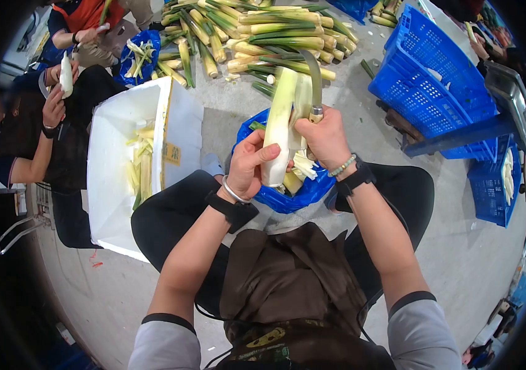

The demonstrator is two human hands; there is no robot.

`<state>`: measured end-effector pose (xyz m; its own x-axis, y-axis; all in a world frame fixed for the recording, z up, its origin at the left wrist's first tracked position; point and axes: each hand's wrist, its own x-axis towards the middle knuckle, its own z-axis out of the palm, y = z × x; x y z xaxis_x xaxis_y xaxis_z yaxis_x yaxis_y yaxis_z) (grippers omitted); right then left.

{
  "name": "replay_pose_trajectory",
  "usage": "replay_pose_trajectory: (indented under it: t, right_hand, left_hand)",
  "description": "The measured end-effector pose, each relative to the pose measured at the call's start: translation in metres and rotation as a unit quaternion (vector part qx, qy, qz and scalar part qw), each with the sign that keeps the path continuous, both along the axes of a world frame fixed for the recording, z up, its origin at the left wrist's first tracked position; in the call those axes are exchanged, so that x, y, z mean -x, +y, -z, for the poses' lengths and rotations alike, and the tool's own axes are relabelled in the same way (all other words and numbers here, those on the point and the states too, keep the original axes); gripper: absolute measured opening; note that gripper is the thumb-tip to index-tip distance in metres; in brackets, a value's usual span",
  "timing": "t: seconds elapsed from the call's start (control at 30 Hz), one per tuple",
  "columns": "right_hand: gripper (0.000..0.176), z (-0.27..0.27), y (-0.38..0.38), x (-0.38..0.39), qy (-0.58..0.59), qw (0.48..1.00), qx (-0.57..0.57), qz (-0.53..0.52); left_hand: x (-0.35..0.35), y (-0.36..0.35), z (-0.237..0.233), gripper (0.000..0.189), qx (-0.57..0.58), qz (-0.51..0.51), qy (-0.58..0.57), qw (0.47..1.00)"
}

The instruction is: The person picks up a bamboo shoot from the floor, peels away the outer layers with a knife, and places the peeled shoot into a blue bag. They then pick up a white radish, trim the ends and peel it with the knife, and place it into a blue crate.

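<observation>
My left hand (pixel 247 168) is closed around the lower part of a pale green and white water bamboo shoot (pixel 279 123), held upright with its thumb across the front. My right hand (pixel 326 139) is closed on the wooden handle of a sickle (pixel 316 80), whose curved blade points up and away. The right thumb presses on a loosened strip of outer sheath (pixel 303 95) at the shoot's right side. Below both hands, a blue plastic bag (pixel 275 200) holds peeled husks (pixel 303 165).
A pile of unpeeled shoots (pixel 244 31) lies ahead on the floor. To the left stands a white foam box (pixel 105 132) with sheaths inside; beyond it, a co-worker's hand (pixel 54 108) holds a peeled shoot (pixel 66 75). Blue crates (pixel 414 71) and a metal-topped stand (pixel 513 92) are at right.
</observation>
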<state>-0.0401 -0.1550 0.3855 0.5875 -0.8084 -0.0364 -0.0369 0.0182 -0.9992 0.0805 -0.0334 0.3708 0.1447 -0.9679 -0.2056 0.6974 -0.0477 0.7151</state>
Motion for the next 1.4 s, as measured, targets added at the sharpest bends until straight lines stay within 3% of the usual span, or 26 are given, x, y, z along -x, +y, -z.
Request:
replay_pose_trajectory:
  t: [0.03,0.07,0.13,0.23,0.27,0.37,0.5,0.6,0.63,0.7,0.73,0.83,0.87,0.93,0.97,1.03,1.17,1.4]
  right_hand:
    - [0.015,0.003,-0.001,0.0,-0.055,0.996,-0.07,0.012]
    - [0.014,0.004,-0.003,0.0,-0.061,0.997,-0.042,-0.003]
    - [0.015,-0.005,-0.005,0.0,-0.059,0.992,-0.111,0.01]
    - [0.016,-0.014,-0.002,0.002,-0.031,0.981,-0.189,0.034]
    - [0.016,-0.008,-0.002,0.001,-0.031,0.976,-0.213,0.038]
    - [0.018,0.004,-0.004,0.003,-0.097,0.945,-0.311,0.026]
    - [0.016,-0.018,0.002,0.001,-0.164,0.904,-0.389,0.07]
    - [0.016,-0.013,-0.001,-0.002,-0.123,0.934,-0.316,0.116]
    - [0.016,-0.014,-0.002,0.001,-0.127,0.936,-0.316,0.088]
    - [0.015,-0.015,-0.002,0.008,-0.132,0.938,-0.318,0.027]
    - [0.015,-0.029,0.006,0.008,-0.069,0.958,-0.278,0.019]
    - [0.017,-0.038,0.002,0.017,-0.021,0.985,-0.164,0.055]
    - [0.018,-0.046,-0.001,0.02,0.036,0.991,-0.101,0.082]
    - [0.02,-0.039,-0.008,0.017,0.004,0.991,-0.109,0.071]
    - [0.021,-0.031,-0.011,0.016,-0.013,0.991,-0.114,0.07]
    - [0.029,-0.021,-0.009,0.012,-0.005,0.994,-0.097,0.039]
    - [0.034,-0.02,0.0,0.007,-0.002,0.995,-0.094,-0.013]
    - [0.027,-0.025,0.0,0.009,0.036,0.997,-0.039,-0.046]
  left_hand:
    - [0.0,-0.001,-0.003,0.039,0.0,0.004,0.026,1.0]
    - [0.0,-0.002,-0.006,0.04,0.002,0.005,0.053,0.999]
    - [0.003,-0.007,-0.015,0.045,-0.006,0.01,0.083,0.996]
    - [-0.005,-0.009,0.003,0.052,-0.094,0.011,-0.024,0.995]
    - [-0.003,-0.008,0.008,0.053,-0.078,0.016,-0.132,0.988]
    - [-0.006,-0.005,0.01,0.052,-0.068,-0.008,0.029,0.997]
    - [-0.001,-0.011,0.008,0.052,-0.027,-0.05,0.131,0.99]
    - [0.0,-0.016,0.007,0.048,-0.039,-0.086,0.054,0.994]
    - [0.001,-0.016,0.008,0.047,-0.043,-0.103,0.033,0.993]
    - [-0.016,-0.019,0.031,0.038,-0.074,-0.168,0.058,0.981]
    - [-0.023,-0.019,0.022,0.031,-0.089,-0.194,0.098,0.972]
    - [-0.059,-0.016,0.031,0.032,-0.042,-0.265,0.149,0.952]
    - [-0.06,-0.013,0.032,0.035,-0.04,-0.256,0.107,0.96]
    - [-0.057,-0.012,0.016,0.04,-0.034,-0.232,0.02,0.972]
    - [-0.049,-0.009,0.008,0.047,-0.04,-0.165,-0.07,0.983]
    - [-0.027,-0.006,-0.001,0.043,-0.05,-0.077,-0.057,0.994]
    - [0.0,-0.004,-0.007,0.037,-0.051,-0.028,-0.149,0.987]
    - [0.004,-0.004,-0.006,0.035,-0.04,-0.05,-0.117,0.991]
